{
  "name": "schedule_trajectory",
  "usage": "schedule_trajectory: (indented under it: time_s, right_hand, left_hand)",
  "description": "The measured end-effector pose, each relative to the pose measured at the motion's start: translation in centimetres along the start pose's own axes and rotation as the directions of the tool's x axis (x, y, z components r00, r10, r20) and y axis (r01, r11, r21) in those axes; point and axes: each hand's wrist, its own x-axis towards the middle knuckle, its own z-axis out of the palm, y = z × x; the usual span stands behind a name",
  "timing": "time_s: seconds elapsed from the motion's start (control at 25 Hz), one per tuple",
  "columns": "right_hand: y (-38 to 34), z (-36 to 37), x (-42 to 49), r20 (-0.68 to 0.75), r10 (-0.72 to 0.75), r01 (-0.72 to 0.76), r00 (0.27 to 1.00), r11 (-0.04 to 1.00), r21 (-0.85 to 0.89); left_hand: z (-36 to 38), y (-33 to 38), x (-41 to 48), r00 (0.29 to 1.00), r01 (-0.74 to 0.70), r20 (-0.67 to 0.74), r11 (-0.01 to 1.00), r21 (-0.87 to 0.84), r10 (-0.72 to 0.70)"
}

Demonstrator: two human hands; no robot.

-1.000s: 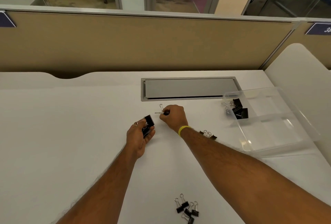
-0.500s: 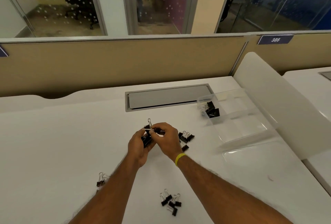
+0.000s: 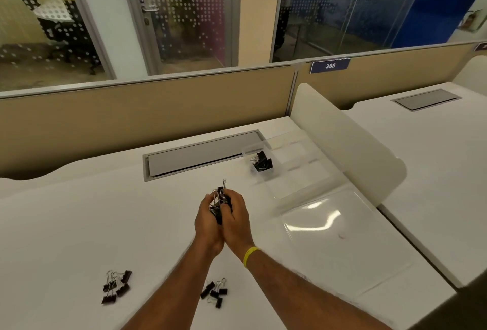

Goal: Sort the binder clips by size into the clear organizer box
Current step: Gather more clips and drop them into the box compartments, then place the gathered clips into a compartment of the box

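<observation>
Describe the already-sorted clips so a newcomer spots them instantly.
On the white desk, right of the grey cable hatch, sits the clear organizer box. The sorted clips lie in its corner beside the hatch: the only clips inside plastic.

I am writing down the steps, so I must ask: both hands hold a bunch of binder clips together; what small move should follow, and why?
Probably carry the held clips forward and right, over the clear organizer box. The left hand and right hand cup that bunch between them, the box lies open there, and one compartment already holds black clips.
</observation>
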Motion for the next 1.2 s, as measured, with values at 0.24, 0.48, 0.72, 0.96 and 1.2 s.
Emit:
schedule_trajectory:
  time_s: [0.24, 0.48, 0.72, 0.96, 1.2]
  right_hand:
    - [0.1, -5.1, 0.6, -0.082, 0.213, -0.180, 0.974, 0.938, 0.296]
    - [0.5, -9.6, 3.7, -0.216, 0.248, -0.176, 0.944, 0.936, 0.306]
    - [1.5, -14.0, 9.8, -0.272, 0.261, -0.187, 0.926, 0.945, 0.269]
    - [1.7, -16.8, 19.0, -0.229, 0.310, -0.259, 0.923, 0.939, 0.228]
    - [2.8, -18.5, 26.2, -0.106, 0.405, -0.375, 0.908, 0.900, 0.220]
  left_hand:
    - [5.1, -4.0, -0.7, 1.000, -0.015, 0.012, 1.000, 0.006, 0.015]
    - [9.5, -7.0, 1.6, 0.999, -0.038, 0.003, 0.985, 0.167, 0.038]
    - [15.3, -8.7, 5.6, 0.998, -0.055, 0.033, 0.966, 0.254, 0.049]
    - [21.6, -7.7, 11.8, 0.996, -0.005, 0.086, 0.966, 0.259, -0.018]
    - [24.3, -7.0, 18.3, 0.998, 0.007, 0.063, 0.965, 0.261, -0.025]
